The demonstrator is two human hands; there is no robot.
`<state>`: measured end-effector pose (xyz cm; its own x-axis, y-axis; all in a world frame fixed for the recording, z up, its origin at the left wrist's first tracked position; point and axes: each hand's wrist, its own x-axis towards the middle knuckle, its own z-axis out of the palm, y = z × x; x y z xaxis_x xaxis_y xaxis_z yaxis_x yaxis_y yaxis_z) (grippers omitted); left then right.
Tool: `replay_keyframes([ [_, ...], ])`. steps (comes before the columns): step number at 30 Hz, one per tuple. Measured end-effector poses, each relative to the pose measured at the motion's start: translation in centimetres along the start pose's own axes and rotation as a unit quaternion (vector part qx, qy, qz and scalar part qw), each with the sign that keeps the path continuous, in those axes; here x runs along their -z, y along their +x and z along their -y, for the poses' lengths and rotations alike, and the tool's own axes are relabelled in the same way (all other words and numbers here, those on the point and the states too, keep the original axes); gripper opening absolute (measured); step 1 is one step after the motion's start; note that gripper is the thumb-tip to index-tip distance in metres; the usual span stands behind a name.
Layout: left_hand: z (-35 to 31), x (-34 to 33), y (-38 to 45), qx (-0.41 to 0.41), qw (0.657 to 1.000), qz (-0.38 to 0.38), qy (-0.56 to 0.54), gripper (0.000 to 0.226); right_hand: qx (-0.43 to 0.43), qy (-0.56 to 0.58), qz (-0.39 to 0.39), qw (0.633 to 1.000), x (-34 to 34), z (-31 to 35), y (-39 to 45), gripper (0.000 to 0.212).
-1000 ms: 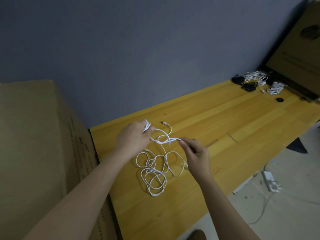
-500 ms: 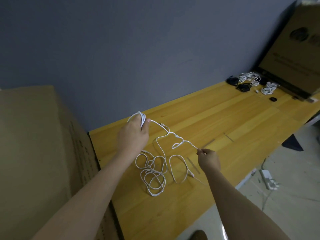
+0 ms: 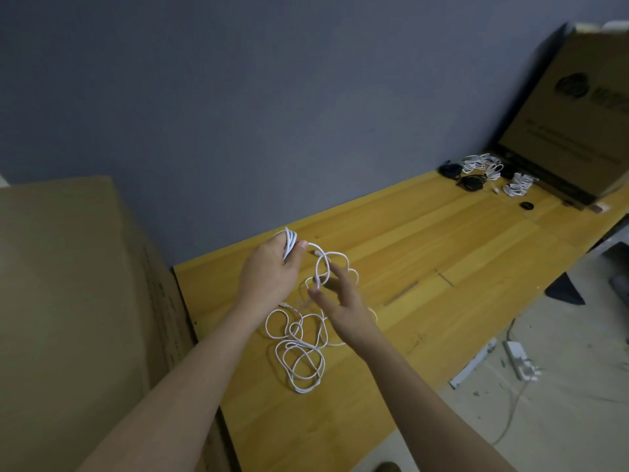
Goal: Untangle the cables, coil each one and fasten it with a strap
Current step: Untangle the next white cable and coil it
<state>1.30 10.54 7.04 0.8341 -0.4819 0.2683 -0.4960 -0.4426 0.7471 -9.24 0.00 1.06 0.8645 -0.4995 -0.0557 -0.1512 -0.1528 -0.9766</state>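
A white cable lies in tangled loops on the yellow wooden table. My left hand is closed around several wound turns of that cable, held just above the table's back left part. From it a strand runs right into a loose loop. My right hand is beside that loop with fingers spread, and the loop hangs around its fingertips; nothing is pinched in it.
Several coiled white cables and black coils lie at the table's far right, next to a small black strap. A leaning cardboard box stands there, another cardboard box on my left. A white power strip lies on the floor.
My right hand had drawn the strand out to the right; now it has let go, come back toward my left hand and opened. The strand has slackened into a loop.
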Motion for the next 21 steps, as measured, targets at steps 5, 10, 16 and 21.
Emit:
replay_keyframes([
  [5,-0.5,0.0,-0.3,0.022,0.999,-0.003,-0.044,0.037,0.008,0.003,-0.112,0.994,-1.0,-0.6,0.4,0.015],
  [10,0.4,0.7,0.6,0.065,0.997,-0.035,-0.037,0.038,0.011,0.082,-0.165,0.983,1.7,-0.3,0.1,0.01],
  [16,0.8,0.5,1.0,0.055,0.997,-0.039,-0.036,0.035,0.095,-0.174,-0.25,0.948,5.3,-0.6,1.8,0.005],
  [21,0.2,-0.1,1.0,0.067,0.996,-0.038,-0.035,0.038,0.092,-0.346,-0.227,0.906,6.3,-1.7,2.8,0.009],
])
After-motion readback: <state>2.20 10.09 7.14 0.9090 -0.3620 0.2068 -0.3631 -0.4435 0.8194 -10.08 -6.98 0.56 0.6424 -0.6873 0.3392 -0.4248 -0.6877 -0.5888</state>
